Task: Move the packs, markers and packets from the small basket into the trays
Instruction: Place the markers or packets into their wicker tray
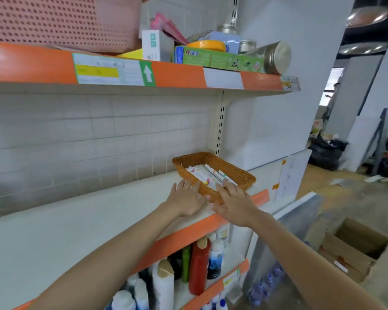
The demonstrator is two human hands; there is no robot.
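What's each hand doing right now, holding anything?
Left hand: open, fingers straight, at the wicker basket near edge, holding nothing.
Right hand: open, fingers spread over the basket's near rim, holding nothing.

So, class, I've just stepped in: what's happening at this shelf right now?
A person is reaching with both bare hands toward a small wicker basket on the middle shelf. The left hand is open at the basket's near left corner; the right hand is open over its near edge. Neither has a grip on anything. The markers and packs lie inside the basket, none taken out yet. No trays are in view.
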